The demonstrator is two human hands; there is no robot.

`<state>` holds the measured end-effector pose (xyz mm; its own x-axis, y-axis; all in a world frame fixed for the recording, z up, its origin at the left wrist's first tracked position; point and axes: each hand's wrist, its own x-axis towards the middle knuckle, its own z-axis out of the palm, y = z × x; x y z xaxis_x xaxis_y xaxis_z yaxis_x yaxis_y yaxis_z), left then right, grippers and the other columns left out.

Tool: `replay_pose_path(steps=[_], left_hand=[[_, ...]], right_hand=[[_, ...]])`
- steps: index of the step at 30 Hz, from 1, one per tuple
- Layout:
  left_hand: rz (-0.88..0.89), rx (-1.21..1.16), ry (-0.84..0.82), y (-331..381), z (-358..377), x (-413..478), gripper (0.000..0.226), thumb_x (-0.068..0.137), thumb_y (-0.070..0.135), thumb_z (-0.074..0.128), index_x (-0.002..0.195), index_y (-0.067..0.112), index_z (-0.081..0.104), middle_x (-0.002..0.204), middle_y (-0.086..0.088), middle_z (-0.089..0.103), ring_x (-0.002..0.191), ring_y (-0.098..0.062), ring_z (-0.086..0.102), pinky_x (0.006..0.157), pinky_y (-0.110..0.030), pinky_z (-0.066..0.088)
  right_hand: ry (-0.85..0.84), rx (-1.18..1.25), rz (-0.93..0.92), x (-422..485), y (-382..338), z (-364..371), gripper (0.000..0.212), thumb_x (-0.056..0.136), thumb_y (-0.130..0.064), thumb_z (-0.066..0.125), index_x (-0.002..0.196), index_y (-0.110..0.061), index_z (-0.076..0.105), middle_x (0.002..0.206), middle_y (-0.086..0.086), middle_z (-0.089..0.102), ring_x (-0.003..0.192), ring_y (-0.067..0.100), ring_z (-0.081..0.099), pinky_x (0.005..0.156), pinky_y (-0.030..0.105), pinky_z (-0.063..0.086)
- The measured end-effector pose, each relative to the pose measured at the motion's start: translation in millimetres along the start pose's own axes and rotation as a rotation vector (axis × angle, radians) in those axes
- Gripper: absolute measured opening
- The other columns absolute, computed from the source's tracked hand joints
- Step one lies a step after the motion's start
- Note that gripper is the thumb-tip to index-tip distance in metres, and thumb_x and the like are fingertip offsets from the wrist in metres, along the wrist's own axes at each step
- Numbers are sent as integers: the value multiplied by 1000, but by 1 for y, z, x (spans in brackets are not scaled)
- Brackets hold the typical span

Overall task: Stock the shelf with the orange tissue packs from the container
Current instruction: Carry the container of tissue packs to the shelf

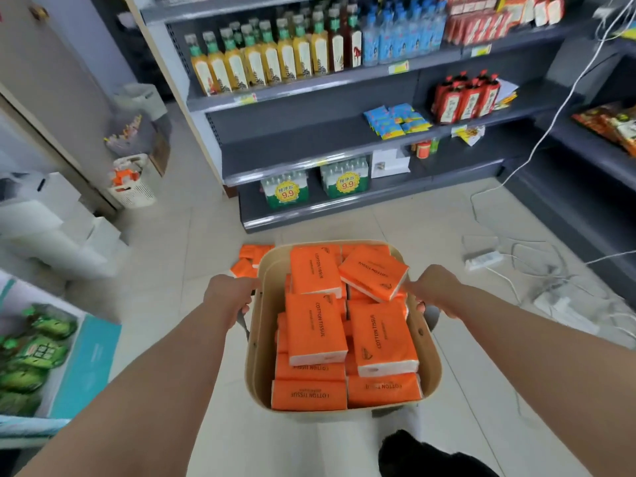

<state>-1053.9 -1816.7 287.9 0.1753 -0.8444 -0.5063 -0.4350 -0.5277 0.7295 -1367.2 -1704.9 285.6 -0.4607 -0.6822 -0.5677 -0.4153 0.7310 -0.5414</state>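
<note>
Here, container [266, 339] between left fingers [245, 308], right fingers [420, 307]

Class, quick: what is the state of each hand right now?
Left hand: closed on the left handle of the beige container.
Right hand: closed on its right handle.
</note>
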Motion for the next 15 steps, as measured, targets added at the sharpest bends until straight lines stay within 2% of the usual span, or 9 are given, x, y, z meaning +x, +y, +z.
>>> replay_pose_path(steps=[4,8,12,15], left_hand=[[-39,-57,29,50,30,38,18,68,14,71,74,4,58,55,-9,48,42,-20,38,46,-22,36],[-57,-104,26,95,51,89,21,69,16,74,74,8,55,56,-11,49,43,-21,38,46,-24,37],[-73,-120,2,126,62,158,22,66,19,75,67,7,57,51,-8,50,39,-19,39,45,-23,38],[-102,-112,-58,146,67,216,23,73,13,70,60,6,52,46,-8,44,35,-19,37,39,-20,37]], right_hand=[[4,-77,-29,69,-40,-36,38,85,-29,61,54,-10,52,53,6,59,53,18,53,56,25,40],[24,-65,-66,136,-86,-62,48,87,-42,60,52,-10,51,56,8,61,57,21,57,58,28,42],[39,-91,-55,199,-133,-65,45,87,-42,61,57,-9,53,64,10,64,62,21,58,57,27,41],[24,-123,-11,241,-168,-58,44,85,-43,65,61,-7,55,68,11,65,63,21,59,53,27,38]])
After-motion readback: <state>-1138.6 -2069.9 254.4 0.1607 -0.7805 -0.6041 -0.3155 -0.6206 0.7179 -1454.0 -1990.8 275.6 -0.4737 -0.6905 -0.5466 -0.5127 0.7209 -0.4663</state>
